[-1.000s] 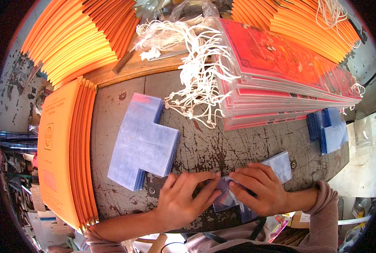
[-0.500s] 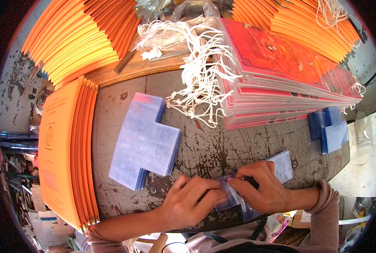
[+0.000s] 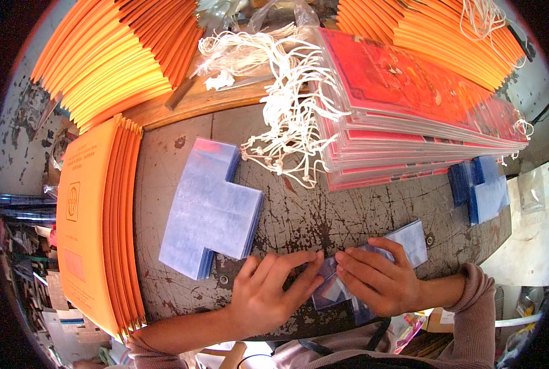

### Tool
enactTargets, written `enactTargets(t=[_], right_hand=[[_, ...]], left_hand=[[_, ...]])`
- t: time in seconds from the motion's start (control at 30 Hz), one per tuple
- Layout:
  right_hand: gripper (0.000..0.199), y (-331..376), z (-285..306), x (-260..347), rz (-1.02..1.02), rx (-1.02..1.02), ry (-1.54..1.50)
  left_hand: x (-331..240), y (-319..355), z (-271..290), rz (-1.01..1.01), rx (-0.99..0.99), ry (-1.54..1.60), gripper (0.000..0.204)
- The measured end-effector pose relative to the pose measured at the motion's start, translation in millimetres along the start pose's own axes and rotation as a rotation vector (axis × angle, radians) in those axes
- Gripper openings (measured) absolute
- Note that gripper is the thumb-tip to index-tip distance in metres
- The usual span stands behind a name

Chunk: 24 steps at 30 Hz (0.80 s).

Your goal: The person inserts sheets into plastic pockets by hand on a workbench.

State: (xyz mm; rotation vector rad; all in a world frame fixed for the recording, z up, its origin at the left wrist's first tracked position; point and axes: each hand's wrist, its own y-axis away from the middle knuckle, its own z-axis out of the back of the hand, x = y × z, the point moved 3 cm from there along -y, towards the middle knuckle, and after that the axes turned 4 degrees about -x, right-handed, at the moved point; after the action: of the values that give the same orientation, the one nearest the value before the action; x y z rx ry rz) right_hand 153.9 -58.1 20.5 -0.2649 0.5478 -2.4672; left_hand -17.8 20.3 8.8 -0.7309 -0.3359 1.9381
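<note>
Between my hands, near the table's front edge, lies a clear bluish plastic piece (image 3: 325,299) with a pale patch. My left hand (image 3: 267,298) is curled at its left side, thumb and fingertips brought close together; whatever they pinch is too small to make out. My right hand (image 3: 382,280) rests over the plastic's right part, fingers stretched leftward and lying on it, thumb hidden. From behind that hand a pale blue plastic strip (image 3: 412,240) sticks out. To the left lies a stepped stack of cut bluish plastic sheets (image 3: 210,206).
Orange folders (image 3: 87,221) stand stacked at left, with more orange folders (image 3: 108,61) behind. Red printed pieces in clear sleeves (image 3: 404,74) with white cords (image 3: 293,111) pile up at back right. Smaller blue plastic stacks (image 3: 487,194) sit near the right edge.
My left hand has lifted slightly, its fingertips shifting up and away from the plastic's middle. The right hand's pinch has loosened, and its fingers now stretch over the plastic.
</note>
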Motion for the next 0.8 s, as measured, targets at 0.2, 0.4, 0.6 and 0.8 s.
enactTargets(t=[0.2, 0.4, 0.6, 0.8], right_hand=[[0.029, -0.8, 0.3, 3.1, -0.007, -0.041, 0.025], [0.026, -3.8, 1.2, -0.4, -0.103, 0.020, -0.142], [0.029, -2.3, -13.9, -13.1, -0.314, 0.025, -0.397], [0.027, -6.4, -10.6, -12.4, -0.291, 0.062, -0.358]], left_hand=[[-2.3, 0.9, 2.2, -0.072, 0.009, -0.022, 0.031], [-1.9, -0.1, -1.0, 0.010, -0.001, 0.103, 0.030], [-2.1, -3.9, -0.9, 0.105, 0.006, 0.123, 0.033], [1.1, -1.9, 1.1, 0.096, 0.057, 0.068, 0.029]])
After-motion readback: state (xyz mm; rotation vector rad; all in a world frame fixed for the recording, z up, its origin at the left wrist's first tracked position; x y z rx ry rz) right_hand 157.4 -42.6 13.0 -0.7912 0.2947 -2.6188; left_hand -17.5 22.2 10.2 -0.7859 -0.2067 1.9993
